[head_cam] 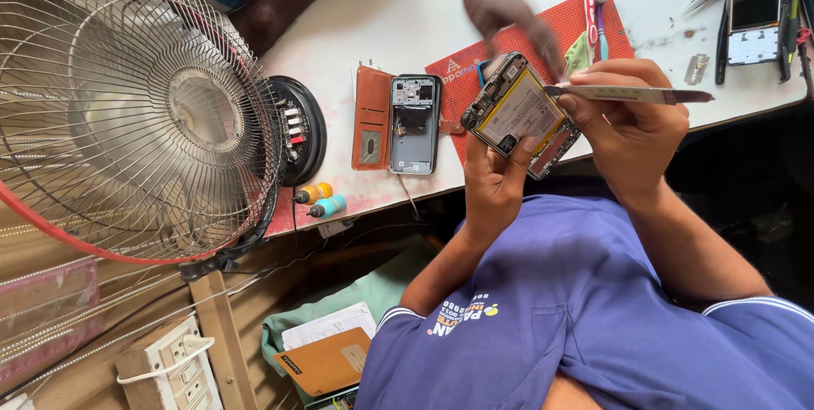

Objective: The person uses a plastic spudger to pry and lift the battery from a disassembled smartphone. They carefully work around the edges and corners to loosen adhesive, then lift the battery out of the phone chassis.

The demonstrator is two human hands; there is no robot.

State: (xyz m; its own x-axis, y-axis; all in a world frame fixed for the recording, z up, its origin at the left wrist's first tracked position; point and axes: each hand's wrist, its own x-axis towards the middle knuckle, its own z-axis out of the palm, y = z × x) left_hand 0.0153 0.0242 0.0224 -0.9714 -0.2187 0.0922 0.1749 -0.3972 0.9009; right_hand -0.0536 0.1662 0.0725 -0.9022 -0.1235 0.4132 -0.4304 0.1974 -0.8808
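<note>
Between your two hands, above the tabletop edge, sits the opened phone, back off, battery and board exposed, tilted. Your left hand has its grip closed around the lower end, thumb on the battery face. Your right hand has its grip closed on the metal tweezers, held flat, tip touching the phone's upper right edge.

Risks as I read it: tip slips onto the battery and punctures it; hold is only at one end, so prying force could twist the phone out.

Another person's hand reaches over the red mat just behind the phone, could bump you. Back cover and brown case lie left; fan further left, near enough to blow loose screws off.
</note>
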